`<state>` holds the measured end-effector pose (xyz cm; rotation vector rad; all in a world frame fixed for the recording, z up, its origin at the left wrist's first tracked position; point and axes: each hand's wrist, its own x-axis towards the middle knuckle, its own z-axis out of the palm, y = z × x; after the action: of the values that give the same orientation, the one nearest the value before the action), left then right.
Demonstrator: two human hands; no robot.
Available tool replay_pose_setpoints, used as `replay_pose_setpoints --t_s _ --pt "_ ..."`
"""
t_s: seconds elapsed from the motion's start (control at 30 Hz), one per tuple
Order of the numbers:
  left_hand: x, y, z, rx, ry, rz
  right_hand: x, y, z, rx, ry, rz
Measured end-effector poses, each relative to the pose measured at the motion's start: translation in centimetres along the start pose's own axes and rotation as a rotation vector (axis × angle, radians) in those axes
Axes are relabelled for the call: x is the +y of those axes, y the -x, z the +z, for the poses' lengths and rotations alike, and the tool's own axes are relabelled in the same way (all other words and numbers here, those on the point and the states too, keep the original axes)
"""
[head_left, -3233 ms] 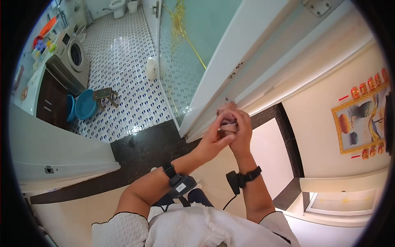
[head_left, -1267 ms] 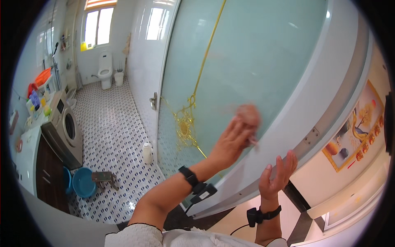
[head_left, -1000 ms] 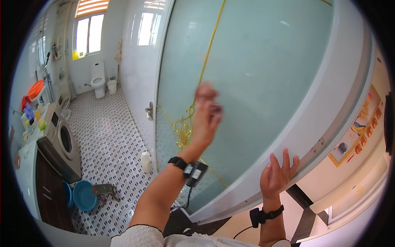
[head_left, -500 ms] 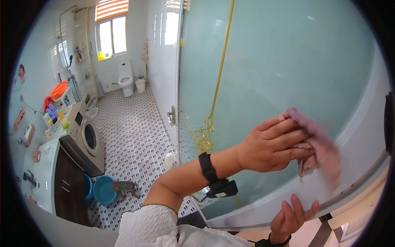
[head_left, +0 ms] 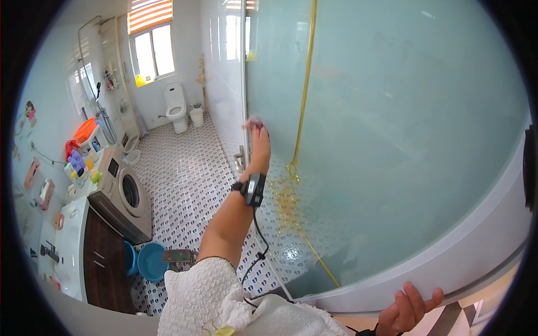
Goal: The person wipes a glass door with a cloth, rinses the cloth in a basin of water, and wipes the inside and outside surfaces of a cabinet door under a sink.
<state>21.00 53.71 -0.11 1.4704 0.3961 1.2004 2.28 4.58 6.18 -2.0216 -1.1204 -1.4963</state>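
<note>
My left hand (head_left: 260, 147) reaches far up and forward, its fingers closed on a pinkish-purple cloth (head_left: 255, 121) that is blurred by motion. The cloth is at the edge of a frosted glass door panel (head_left: 392, 145), above the metal door handle (head_left: 240, 159). Whether it touches the glass there I cannot tell. A strapped device with a black cable sits on my left wrist. Low at the right, my right hand (head_left: 408, 311) holds nothing, its fingers apart and slightly bent, beside the panel's pale frame (head_left: 448, 280).
Gold line decoration (head_left: 302, 101) runs down the glass. Beyond the doorway are a patterned tile floor (head_left: 179, 168), toilet (head_left: 176, 109), washing machine (head_left: 123, 190), sink cabinet (head_left: 103, 257), blue basin (head_left: 152, 261) and small stool (head_left: 178, 256). Bottles (head_left: 75, 161) stand by the washing machine.
My left hand has swept from the right part of the glass across to its left edge, taking the cloth along. My right hand has shifted slightly down and right.
</note>
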Motion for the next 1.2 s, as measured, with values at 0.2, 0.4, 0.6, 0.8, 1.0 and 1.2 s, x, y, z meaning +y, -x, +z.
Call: replay_pose_setpoints --t_s 0.2,0.4,0.6,0.8,1.0,1.2 --pt "4.5 10.3 2.4 -0.225 0.321 0.357 1.9 3.5 0.5 0.045 0.333 -0.023" --pt "15.7 13.6 1.9 -0.528 -0.051 1.189 -0.1 1.4 1.3 -0.057 0.558 0.008" --pt "18.9 2.6 3.4 -0.399 -0.001 1.104 -1.8 -1.1 2.5 -0.076 0.712 0.115" --pt "9.9 -15.4 0.9 -0.028 0.123 0.681 -1.9 -1.4 3.8 -0.048 0.915 0.139" --pt "9.7 -17.0 0.0 -0.139 -0.01 0.609 -2.3 -2.1 4.3 -0.066 0.974 0.126" --pt "23.3 2.8 5.1 -0.427 0.014 1.401 -2.0 -2.0 4.8 -0.011 0.923 0.232"
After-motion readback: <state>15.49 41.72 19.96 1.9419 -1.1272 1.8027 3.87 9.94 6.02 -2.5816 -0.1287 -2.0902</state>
